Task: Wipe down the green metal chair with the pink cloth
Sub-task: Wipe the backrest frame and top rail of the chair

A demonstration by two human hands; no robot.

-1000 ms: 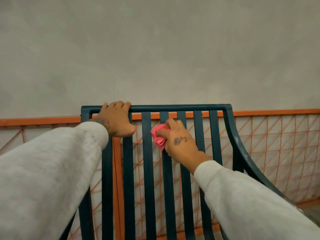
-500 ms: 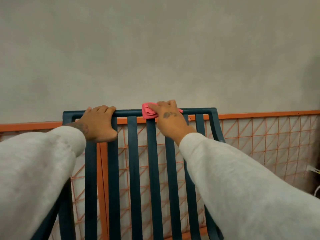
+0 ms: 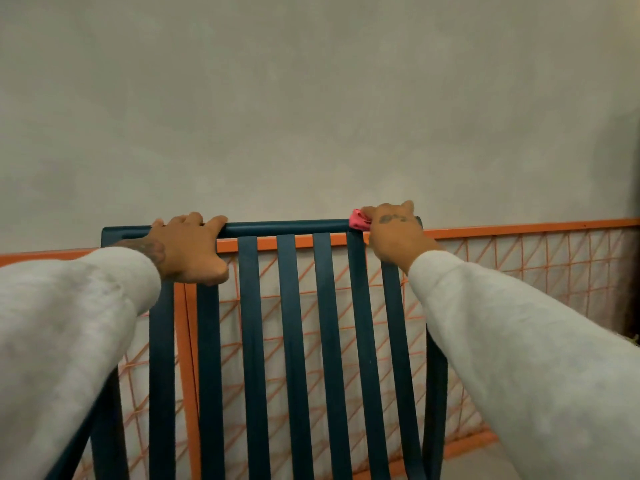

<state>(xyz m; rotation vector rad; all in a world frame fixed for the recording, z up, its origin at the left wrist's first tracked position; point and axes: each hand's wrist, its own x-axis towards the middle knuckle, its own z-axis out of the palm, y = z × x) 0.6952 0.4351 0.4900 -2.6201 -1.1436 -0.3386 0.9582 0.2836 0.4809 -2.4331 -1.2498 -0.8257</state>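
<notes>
There, a crumpled pink cloth [image 3: 358,220] sits atop the dark-green slatted chair [image 3: 292,341].

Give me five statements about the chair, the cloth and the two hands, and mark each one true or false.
1. The right hand holds the pink cloth against the top rail of the green chair. True.
2. The left hand holds a cloth too. False: it grips the bare top rail near its left end.
3. The pink cloth sits near the right end of the top rail. True.
4. The slats of the chair back run crosswise. False: they run upright, down from the top rail.
5. A blue net hangs behind the chair. False: an orange mesh fence stands there.
</notes>
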